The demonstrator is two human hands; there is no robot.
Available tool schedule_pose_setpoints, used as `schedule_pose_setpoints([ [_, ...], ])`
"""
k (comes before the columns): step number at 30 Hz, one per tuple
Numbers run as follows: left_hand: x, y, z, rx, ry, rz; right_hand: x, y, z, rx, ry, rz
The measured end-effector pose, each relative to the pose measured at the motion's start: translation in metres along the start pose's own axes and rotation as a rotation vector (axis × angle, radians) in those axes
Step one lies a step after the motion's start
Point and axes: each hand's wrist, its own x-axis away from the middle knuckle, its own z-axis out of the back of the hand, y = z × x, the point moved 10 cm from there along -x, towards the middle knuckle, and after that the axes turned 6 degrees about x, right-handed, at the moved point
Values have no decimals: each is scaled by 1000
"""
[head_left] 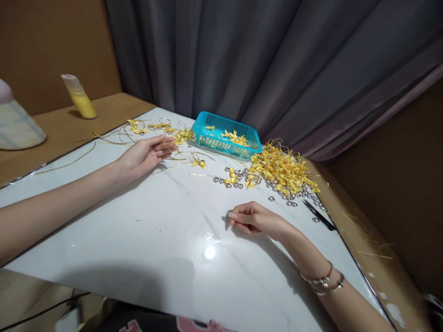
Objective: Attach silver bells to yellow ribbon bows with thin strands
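Observation:
My left hand (145, 154) reaches across the white marble-look tabletop (162, 240), fingers stretched out and together, tips beside loose yellow ribbon strands and small bows (180, 136); it holds nothing. Resting on the table nearer me, my right hand (254, 219) has its fingers curled under; whether anything is in them is hidden. Bracelets circle that wrist. A heap of yellow ribbon bows (282, 168) lies beyond the right hand, with several small silver bells (290, 196) scattered around it.
A turquoise plastic basket (224, 136) with a few yellow bows stands at the back before a grey curtain. Black scissors (320, 214) lie at the table's right edge. A yellow tube (79, 97) and a pale rounded object (17, 122) stand on the wooden surface at left.

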Motion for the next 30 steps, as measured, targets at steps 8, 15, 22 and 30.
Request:
schedule_pose_setpoints([
  [8, 4, -16, -3, -154, -34, 36, 39, -36, 44, 848, 547, 25],
  [15, -2, -17, 7, -160, 4, 37, 30, -68, -53, 1072, 491, 478],
  [22, -9, -16, 12, -148, -2, 22, 8, -51, -67, 1184, 390, 401],
  [30, -14, -14, 19, -115, 35, 33, 24, -44, -66, 1022, 288, 326],
])
